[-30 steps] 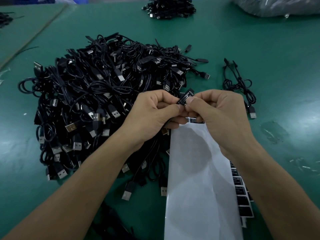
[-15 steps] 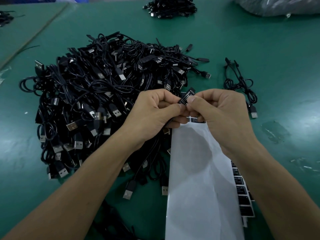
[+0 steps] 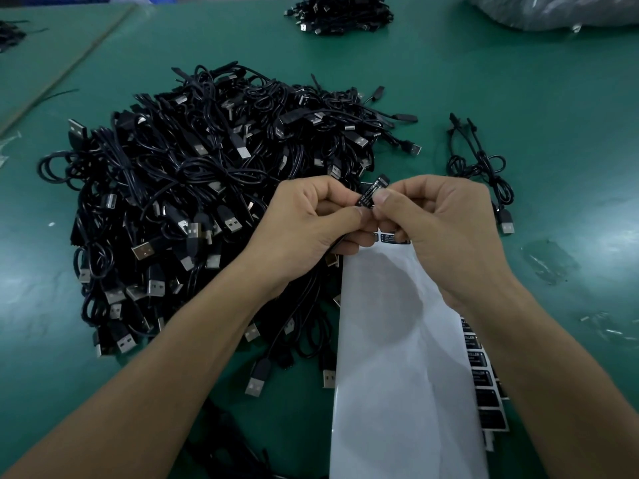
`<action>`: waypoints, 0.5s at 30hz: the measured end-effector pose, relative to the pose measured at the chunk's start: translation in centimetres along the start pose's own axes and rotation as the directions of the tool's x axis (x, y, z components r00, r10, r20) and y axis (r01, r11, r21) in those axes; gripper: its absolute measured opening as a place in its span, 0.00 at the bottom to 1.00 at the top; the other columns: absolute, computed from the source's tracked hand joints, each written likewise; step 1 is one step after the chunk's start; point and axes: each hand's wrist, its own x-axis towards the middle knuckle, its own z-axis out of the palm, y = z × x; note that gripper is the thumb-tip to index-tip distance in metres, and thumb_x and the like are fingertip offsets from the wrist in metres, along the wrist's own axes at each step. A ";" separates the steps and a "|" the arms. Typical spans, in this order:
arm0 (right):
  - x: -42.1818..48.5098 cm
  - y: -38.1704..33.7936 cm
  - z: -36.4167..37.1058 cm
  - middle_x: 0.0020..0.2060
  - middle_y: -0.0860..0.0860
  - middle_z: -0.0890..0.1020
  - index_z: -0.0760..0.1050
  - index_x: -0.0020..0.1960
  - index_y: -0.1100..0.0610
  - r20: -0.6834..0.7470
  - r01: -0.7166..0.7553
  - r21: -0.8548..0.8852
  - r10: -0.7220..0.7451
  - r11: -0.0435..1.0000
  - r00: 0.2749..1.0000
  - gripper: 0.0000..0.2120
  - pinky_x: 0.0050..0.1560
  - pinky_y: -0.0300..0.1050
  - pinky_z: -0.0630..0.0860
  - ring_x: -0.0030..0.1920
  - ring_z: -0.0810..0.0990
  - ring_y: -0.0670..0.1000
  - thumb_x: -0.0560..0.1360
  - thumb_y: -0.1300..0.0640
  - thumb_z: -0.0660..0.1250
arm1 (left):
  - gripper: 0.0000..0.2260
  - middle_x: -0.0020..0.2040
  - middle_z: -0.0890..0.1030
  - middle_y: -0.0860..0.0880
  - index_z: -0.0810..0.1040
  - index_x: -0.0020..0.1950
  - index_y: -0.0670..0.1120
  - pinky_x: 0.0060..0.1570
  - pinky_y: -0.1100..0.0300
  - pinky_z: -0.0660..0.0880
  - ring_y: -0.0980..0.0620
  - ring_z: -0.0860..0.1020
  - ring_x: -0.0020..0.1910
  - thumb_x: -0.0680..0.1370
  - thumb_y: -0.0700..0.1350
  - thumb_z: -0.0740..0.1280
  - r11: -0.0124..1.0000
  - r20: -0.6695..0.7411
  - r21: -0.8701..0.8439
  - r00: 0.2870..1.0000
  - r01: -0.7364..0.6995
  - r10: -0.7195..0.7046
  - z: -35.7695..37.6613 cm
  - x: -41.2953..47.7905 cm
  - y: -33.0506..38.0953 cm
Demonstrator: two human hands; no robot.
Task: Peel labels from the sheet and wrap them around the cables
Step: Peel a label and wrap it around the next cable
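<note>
1. Pinching one black label (image 3: pixel 373 196) between thumb and forefinger, the left hand (image 3: pixel 311 223) has its other fingers curled toward the palm.
2. The right hand (image 3: pixel 439 229) pinches the same label from the other side, fingers curled too; the two thumbs nearly touch.
3. The label stands tilted, far end up and to the right, with "LED CONTROLLER" printed in white.
4. A thin black cable (image 3: pixel 334 244) shows just under the left hand's fingers; whether the label sits round it I cannot tell.
5. Beneath both hands lies a long white backing sheet (image 3: pixel 397 357), bare for most of its length, with unpeeled labels (image 3: pixel 390 237) at its far end just below the fingers.
6. A second sheet of labels (image 3: pixel 484 378) peeks out from under its right edge, beside the right forearm.
7. Left of the hands, partly under the left forearm, a big heap of black USB cables (image 3: pixel 193 202) rests on the green table mat (image 3: pixel 518 81).
8. A small bundle of cables (image 3: pixel 484 167) lies apart to the right of the heap; another pile (image 3: pixel 339 15) sits at the far edge, near a plastic bag (image 3: pixel 560 12) in the far right corner.
</note>
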 end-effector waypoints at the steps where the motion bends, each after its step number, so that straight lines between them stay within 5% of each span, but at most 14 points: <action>1: 0.0 0.0 0.0 0.32 0.47 0.85 0.82 0.38 0.52 0.001 0.000 -0.001 0.000 1.000 1.000 0.08 0.34 0.31 0.74 0.33 0.82 0.41 0.76 0.60 0.73 | 0.03 0.40 0.87 0.46 0.80 0.45 0.42 0.41 0.58 0.83 0.51 0.86 0.38 0.78 0.36 0.71 1.000 0.000 0.001 1.000 -0.001 0.001 0.0 0.0 0.0; 15: 0.2 0.1 -0.1 0.32 0.48 0.84 0.82 0.38 0.54 0.020 0.015 -0.005 -0.015 1.000 1.000 0.09 0.34 0.32 0.74 0.31 0.79 0.41 0.76 0.61 0.72 | 0.03 0.41 0.87 0.45 0.80 0.46 0.42 0.39 0.61 0.82 0.50 0.86 0.38 0.78 0.36 0.71 1.000 -0.025 -0.021 0.999 0.019 -0.020 0.1 0.0 0.1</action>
